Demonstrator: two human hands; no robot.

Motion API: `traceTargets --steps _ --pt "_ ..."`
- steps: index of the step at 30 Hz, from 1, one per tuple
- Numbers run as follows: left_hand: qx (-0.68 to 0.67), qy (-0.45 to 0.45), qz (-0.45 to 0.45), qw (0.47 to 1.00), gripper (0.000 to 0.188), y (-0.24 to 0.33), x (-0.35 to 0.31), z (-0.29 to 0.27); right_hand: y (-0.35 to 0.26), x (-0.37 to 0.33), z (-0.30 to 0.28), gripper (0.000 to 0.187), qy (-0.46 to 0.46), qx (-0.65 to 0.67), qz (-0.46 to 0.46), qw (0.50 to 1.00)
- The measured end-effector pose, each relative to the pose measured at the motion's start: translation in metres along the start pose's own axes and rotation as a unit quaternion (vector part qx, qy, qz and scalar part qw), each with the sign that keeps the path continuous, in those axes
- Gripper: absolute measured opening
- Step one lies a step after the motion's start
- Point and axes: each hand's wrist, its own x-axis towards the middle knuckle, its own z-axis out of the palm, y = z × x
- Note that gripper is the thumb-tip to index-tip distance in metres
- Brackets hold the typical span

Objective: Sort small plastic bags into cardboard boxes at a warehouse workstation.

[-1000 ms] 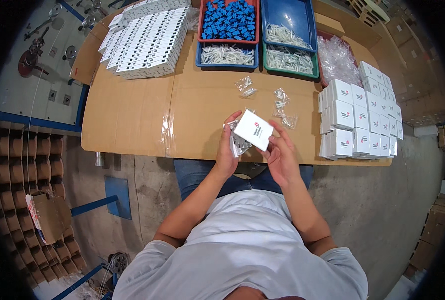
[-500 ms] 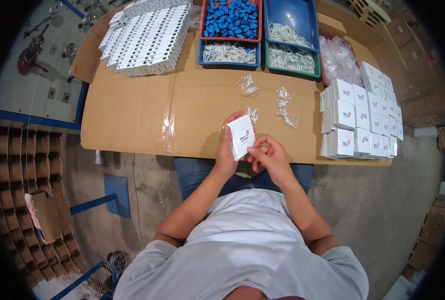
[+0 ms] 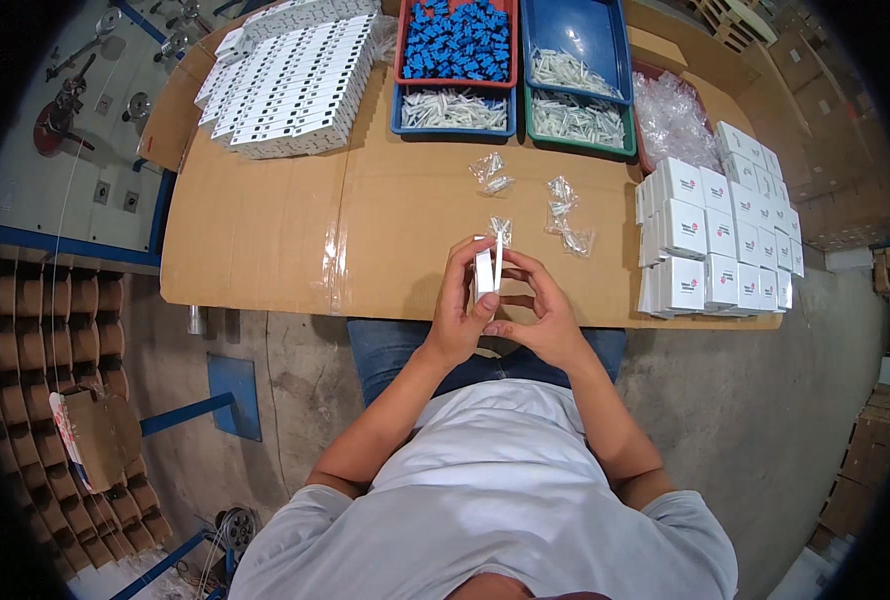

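Observation:
In front of my lap, at the table's near edge, a small flat white box (image 3: 483, 274) is turned edge-on. A thin white panel stands along its right side, with a narrow gap between the two. My left hand (image 3: 457, 310) wraps round the box from the left, thumb at its lower end. My right hand (image 3: 543, 312) is curled at the panel from the right, fingertips against it and thumb near the box's lower end. Just beyond the fingers lies a clear small bag of screws and white plugs (image 3: 503, 228), partly hidden.
Similar clear bags (image 3: 565, 212) lie farther out on the cardboard-covered table (image 3: 255, 230). White boxes stand in a long block (image 3: 295, 90) at far left and a stack (image 3: 730, 240) at right. Trays hold blue parts (image 3: 457, 40) and white plugs (image 3: 455, 110); clear bags (image 3: 675, 115) fill another.
The box has turned from showing its printed face to edge-on, and a panel now stands apart along its right side. My right hand has moved up along that side.

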Motion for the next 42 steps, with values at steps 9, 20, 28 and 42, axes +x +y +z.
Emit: traceTargets --steps 9,20,28,42 --pt "0.008 0.008 0.005 1.000 0.075 -0.001 -0.002 0.001 0.005 0.000 0.001 0.092 0.015 0.009 -0.006 1.000" --pt "-0.077 0.039 -0.037 0.996 0.089 0.002 -0.001 0.003 0.007 0.002 0.002 0.087 0.002 0.009 -0.060 0.998" --pt "-0.099 0.032 -0.048 0.993 0.089 0.001 0.000 0.005 -0.002 0.001 0.012 0.082 0.014 -0.088 -0.062 0.994" --pt "-0.054 0.082 -0.046 0.994 0.115 0.000 -0.002 0.009 0.003 -0.003 0.018 0.079 0.031 -0.057 -0.096 0.993"
